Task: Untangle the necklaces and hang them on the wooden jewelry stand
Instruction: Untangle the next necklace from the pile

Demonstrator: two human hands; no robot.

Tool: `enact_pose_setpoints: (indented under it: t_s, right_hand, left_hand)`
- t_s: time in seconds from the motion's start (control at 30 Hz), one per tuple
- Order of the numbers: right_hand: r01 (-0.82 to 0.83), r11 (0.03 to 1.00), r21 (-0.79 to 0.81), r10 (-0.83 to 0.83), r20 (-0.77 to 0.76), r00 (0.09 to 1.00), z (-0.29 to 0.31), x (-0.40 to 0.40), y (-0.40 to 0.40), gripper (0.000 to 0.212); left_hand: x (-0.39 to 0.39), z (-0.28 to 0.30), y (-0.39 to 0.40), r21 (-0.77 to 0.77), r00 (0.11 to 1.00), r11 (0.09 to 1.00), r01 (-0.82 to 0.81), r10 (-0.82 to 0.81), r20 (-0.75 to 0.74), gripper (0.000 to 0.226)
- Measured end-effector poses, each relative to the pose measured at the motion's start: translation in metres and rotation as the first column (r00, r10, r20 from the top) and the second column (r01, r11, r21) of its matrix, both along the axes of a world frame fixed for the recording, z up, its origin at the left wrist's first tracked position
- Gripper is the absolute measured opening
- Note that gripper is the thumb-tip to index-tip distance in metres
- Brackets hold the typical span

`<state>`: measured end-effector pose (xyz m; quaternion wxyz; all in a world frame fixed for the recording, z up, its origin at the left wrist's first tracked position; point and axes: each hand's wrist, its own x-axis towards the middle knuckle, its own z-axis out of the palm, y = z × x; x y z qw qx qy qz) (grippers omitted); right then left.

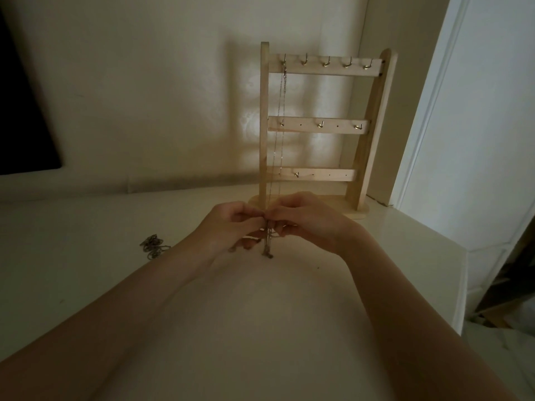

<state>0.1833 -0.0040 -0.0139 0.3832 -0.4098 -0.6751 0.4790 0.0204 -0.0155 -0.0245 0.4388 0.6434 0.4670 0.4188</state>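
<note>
A wooden jewelry stand (pixel 321 125) with three hooked bars stands against the wall at the back of the table. A thin chain necklace (pixel 280 120) hangs from the leftmost hook of its top bar and runs down to my hands. My left hand (pixel 231 227) and my right hand (pixel 304 218) meet just in front of the stand's base, and both pinch a bundle of tangled chains (pixel 267 244) that dangles below my fingers to the table. Another small heap of chain (pixel 153 246) lies on the table to the left of my left hand.
The pale table top (pixel 260 328) ends at a right edge near a white door frame (pixel 428 111). A dark screen (pixel 20 117) leans against the wall at the far left. Clutter lies on the floor at the lower right.
</note>
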Motion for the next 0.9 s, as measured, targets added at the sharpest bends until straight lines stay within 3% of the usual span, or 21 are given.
enact_pose_setpoints:
  t_s: [0.37,0.53,0.7,0.9]
  right_hand:
    - [0.044,0.999,-0.015,-0.046,-0.111,0.993,0.0,0.0,0.0,0.012]
    - [0.026,0.999,-0.02,-0.026,-0.017,1.0,-0.002,0.0,0.001,0.013]
    - [0.051,0.998,0.033,-0.055,0.132,0.99,-0.005,-0.003,0.003,0.007]
    - [0.101,0.994,0.043,-0.103,0.055,0.993,-0.005,-0.001,0.003,0.01]
  left_hand:
    - [-0.003,-0.002,0.001,0.013,0.999,0.999,0.036,-0.036,-0.029,0.002]
    - [-0.004,0.004,0.004,-0.113,0.979,0.993,0.024,0.0,0.205,0.005]
    - [0.0,0.002,0.005,-0.147,0.966,0.989,-0.012,0.05,0.254,0.01]
    - [-0.002,0.009,0.004,-0.207,0.876,0.977,0.058,0.049,0.479,0.022]
